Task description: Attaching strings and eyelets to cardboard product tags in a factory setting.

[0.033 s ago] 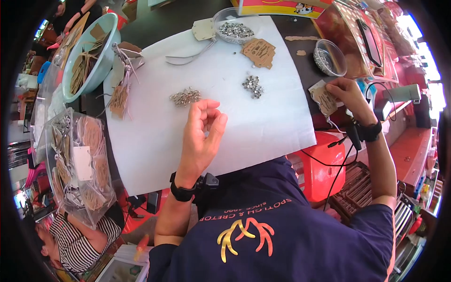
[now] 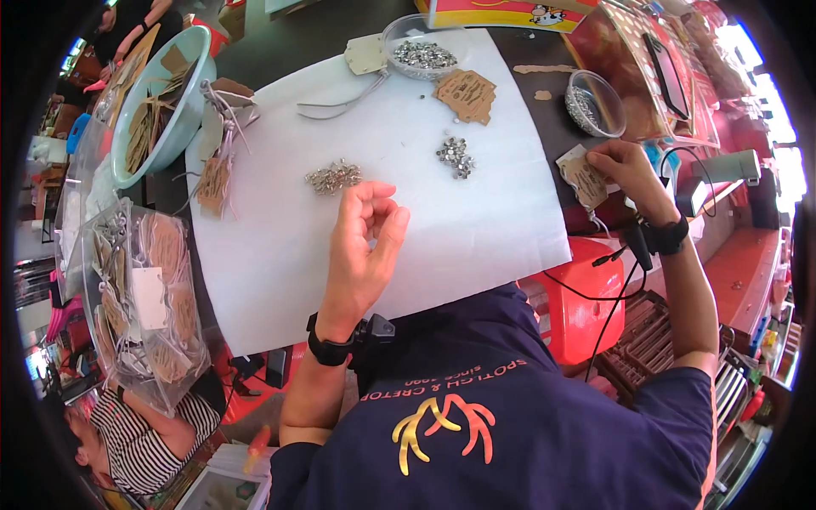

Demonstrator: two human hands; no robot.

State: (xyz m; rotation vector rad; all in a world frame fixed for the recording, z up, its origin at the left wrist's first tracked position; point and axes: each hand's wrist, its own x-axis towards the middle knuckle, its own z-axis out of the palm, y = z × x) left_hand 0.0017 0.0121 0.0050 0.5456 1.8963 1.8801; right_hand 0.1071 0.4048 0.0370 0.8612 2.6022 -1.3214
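While the right hand (image 2: 633, 176) pinched the tan card tags with pale cords (image 2: 585, 180) just past the right edge of the big flat white sheet (image 2: 489, 225), the left hand (image 2: 364, 255) hung over the near side, fingers loosely curled, thumb apart, right by a small pile of shiny metal bits (image 2: 333, 177). Tons of bare room lay rightward. Versus the earlier frame, hands and tags looked basically unchanged.

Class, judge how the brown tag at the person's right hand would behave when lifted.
The brown tag looks like thin card, so probably light and fairly stiff. Its pale cord curves loosely, suggesting it would flop and trail. Being flat, the tag seems unlikely to roll.
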